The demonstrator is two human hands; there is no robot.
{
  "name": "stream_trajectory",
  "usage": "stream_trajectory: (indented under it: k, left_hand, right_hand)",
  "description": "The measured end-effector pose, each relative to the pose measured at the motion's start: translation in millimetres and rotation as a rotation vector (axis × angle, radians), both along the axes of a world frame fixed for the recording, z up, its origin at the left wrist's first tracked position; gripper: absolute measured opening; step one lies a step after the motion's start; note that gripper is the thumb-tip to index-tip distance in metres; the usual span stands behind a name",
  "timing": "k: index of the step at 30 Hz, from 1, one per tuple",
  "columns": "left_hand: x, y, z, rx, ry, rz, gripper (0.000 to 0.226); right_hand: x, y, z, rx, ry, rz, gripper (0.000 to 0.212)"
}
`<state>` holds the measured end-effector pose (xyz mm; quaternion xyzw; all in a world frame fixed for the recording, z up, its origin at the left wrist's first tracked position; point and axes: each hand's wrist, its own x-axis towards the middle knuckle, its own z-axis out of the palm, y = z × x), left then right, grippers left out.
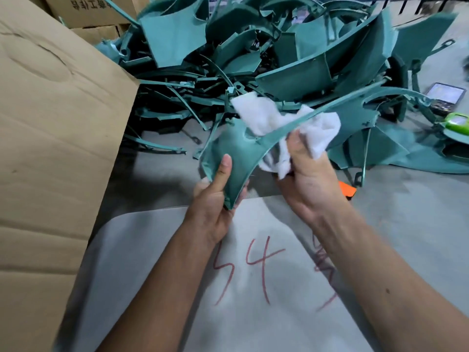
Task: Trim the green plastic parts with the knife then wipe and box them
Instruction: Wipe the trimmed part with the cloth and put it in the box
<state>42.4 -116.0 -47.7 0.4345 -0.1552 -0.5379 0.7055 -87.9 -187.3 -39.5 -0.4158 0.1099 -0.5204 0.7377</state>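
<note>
While the left hand [218,196] grips the narrow lower end of one green plastic part [236,146], thumb laid flat up its face and fingers curled behind, the right hand [308,179] holds a bunched white cloth [276,123] closed in its fingers and pressed against the part's upper surface and curved rim. Item in hand: held in the air above a grey sheet [253,288] marked in red, in front of the person. Stage, as judged: wiping; trimming of this piece is presumably finished, since neither hand has a knife. An orange object [347,190] partly hidden behind the right wrist may be the knife; it cannot be told for certain. Outstanding: boxing of this part into the large cardboard box [55,148] at the left, whose inside is out of view, so the count already packed cannot be told. Stock remaining: a large tangled heap of green parts [253,54] on the floor beyond, suggesting much of the job is left.
</note>
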Motion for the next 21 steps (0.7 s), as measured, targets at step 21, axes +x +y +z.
stream_trajectory:
  k: [21]
  left_hand:
    - [3.1, -4.4, 0.6, 0.076, 0.0, 0.209, 0.024]
  right_hand:
    - [-21.4, 2.2, 11.7, -0.173, 0.157, -0.005, 0.029]
